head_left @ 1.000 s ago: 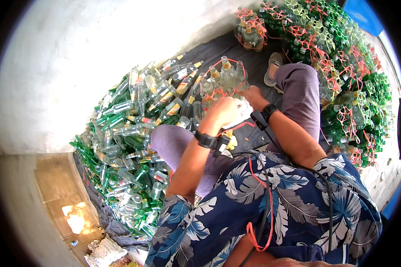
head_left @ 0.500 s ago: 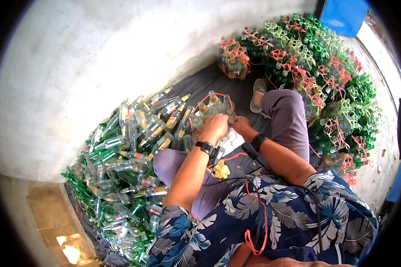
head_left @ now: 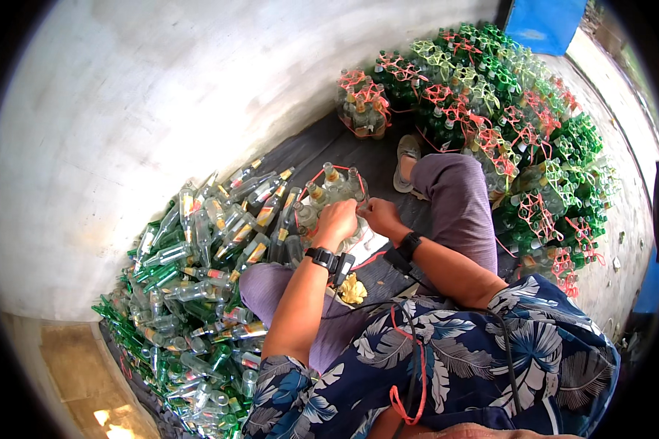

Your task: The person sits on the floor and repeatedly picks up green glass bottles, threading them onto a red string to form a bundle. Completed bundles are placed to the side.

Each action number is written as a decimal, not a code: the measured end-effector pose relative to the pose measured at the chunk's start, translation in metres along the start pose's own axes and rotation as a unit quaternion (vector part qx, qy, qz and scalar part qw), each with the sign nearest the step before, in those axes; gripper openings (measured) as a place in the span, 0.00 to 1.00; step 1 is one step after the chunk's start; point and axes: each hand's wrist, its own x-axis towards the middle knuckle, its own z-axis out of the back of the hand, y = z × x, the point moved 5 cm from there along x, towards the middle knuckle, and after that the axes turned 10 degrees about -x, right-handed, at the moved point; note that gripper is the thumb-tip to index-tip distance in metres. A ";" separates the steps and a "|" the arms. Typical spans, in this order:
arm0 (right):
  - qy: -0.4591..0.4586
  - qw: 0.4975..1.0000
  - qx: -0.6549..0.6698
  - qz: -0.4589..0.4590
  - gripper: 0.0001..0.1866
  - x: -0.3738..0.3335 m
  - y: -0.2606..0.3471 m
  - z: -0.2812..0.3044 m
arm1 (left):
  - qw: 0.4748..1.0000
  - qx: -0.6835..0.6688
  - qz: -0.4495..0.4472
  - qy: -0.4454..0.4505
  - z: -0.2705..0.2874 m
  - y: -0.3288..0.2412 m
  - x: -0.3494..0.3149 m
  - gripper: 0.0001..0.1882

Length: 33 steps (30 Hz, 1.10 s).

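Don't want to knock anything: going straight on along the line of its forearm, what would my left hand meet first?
Most likely the clear glass bottles standing just beyond your left hand, though depth is hard to judge from this one view.

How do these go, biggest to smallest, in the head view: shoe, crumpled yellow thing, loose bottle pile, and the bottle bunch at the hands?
1. Loose bottle pile
2. Bottle bunch, partly hidden
3. Shoe
4. Crumpled yellow thing

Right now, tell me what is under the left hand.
Clear bottles stand just beyond the left hand and to its left, necks up. What lies directly beneath the hand is covered and cannot be seen.
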 end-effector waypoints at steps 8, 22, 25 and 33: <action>-0.007 1.000 0.022 -0.008 0.23 0.001 -0.002 -0.002 | 0.999 -0.043 0.008 -0.006 0.001 0.002 0.001 0.10; -0.005 0.998 0.065 -0.003 0.23 -0.004 0.008 0.006 | 0.991 0.124 -0.050 0.022 0.026 -0.010 -0.005 0.14; -0.003 0.998 0.066 0.024 0.23 0.001 0.012 0.010 | 0.986 0.149 -0.058 0.055 0.035 -0.012 -0.002 0.13; 0.010 0.992 -0.049 0.118 0.18 -0.004 0.007 0.030 | 0.989 0.123 -0.074 0.042 0.033 -0.006 0.012 0.11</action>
